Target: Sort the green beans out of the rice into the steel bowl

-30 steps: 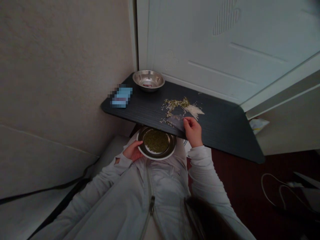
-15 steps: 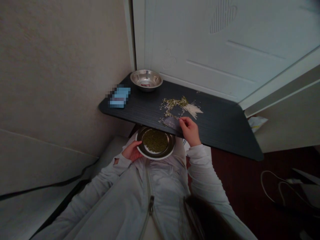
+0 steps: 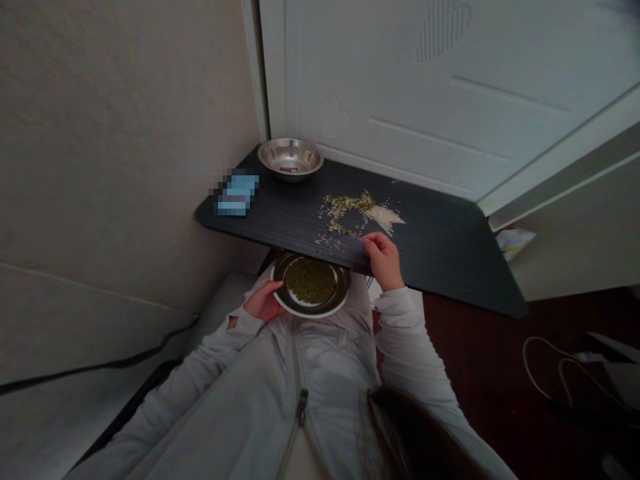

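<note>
My left hand grips the left rim of a metal bowl on my lap, just below the table's front edge. Small green beans cover much of its bottom. Over the front of the dark table, my right hand pinches a thin, see-through plastic piece; whether it is a sheet or a bag I cannot tell. Scattered white grains lie beside the plastic. Farther back are a mix of green beans and pale grains and a heap of white grains, apparently rice.
A second metal bowl with a label inside stands at the back left of the black table. Near the left edge lies a blurred blue item. A white door borders the back. A pale cable lies at the lower right.
My right hand moved the plastic leftward over the loose grains, then slightly back to the right. My left hand keeps its hold on the bowl. The view has shifted a little.
</note>
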`<state>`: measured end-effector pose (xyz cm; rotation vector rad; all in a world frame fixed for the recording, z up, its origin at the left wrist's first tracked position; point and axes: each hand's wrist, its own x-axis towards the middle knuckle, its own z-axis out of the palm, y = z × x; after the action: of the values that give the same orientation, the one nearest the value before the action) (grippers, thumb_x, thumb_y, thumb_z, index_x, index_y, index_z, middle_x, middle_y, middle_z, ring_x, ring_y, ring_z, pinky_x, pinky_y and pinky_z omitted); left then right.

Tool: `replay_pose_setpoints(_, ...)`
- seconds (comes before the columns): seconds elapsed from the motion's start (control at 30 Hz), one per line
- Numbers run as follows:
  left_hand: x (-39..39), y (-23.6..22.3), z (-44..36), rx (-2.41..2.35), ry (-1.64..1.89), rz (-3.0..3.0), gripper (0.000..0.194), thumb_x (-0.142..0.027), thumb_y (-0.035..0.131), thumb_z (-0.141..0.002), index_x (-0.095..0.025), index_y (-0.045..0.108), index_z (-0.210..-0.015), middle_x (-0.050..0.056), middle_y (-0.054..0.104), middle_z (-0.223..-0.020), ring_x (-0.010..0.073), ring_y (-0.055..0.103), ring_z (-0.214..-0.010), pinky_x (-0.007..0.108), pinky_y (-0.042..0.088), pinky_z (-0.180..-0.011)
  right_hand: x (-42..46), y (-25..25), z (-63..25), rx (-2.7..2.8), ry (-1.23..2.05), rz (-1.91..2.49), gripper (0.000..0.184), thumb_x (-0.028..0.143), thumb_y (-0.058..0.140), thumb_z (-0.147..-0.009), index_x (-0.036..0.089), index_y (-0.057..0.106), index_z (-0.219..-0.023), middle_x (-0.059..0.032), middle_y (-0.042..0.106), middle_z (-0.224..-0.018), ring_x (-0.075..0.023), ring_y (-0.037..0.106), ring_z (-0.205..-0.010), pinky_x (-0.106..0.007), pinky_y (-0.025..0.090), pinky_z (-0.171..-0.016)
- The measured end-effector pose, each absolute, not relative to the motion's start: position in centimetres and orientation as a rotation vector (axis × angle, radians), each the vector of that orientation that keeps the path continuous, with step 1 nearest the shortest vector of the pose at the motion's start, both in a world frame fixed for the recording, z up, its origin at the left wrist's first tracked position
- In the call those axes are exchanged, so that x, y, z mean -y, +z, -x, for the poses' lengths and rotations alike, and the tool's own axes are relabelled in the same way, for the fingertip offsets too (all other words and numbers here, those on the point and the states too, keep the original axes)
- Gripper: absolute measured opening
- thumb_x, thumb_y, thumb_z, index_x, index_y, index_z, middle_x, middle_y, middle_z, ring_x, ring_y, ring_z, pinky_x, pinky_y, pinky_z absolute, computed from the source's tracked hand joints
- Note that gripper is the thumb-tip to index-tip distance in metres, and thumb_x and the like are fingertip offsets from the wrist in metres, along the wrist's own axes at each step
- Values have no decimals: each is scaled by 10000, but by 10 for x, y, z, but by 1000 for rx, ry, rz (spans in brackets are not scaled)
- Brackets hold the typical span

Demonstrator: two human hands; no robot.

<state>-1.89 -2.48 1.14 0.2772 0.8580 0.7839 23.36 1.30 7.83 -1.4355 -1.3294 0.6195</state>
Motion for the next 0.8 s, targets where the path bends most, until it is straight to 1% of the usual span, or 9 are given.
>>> replay_pose_setpoints(0.27,25,17,17,-884,791,-275,416,-187,457,-773,-120,559,-1171,67,753,-790,246,611,-1028,401,449,-921,-13,78,-231,1378,562,1516,139,297,487,-720,180,554,-683,41,491,-573,-115,431,-553,-242,316,-552)
replay_pose_setpoints(0.43,26,17,18,-869,792,-284,439,-200,474,-768,-113,541,-1192,80,751,-841,253,597,-1052,403,437,-934,-13,79,-232,1350,554,1507,143,308,484,-720,184,549,-687,40,492,-578,-118,441,-562,-241,328,-556)
replay_pose_setpoints(0.67,27,11,20,-825,786,-307,459,-222,503,-757,-137,533,-1207,89,741,-923,261,588,-1066,414,427,-946,-13,76,-234,1398,614,1506,150,321,487,-718,192,555,-681,43,489,-563,-119,440,-553,-245,327,-550)
replay_pose_setpoints(0.8,26,12,19,-847,795,-299,443,-208,487,-768,-149,536,-1204,69,748,-886,253,601,-1048,418,432,-941,-15,76,-233,1380,533,1537,156,319,484,-726,189,561,-688,32,518,-590,-126,463,-575,-251,347,-575)
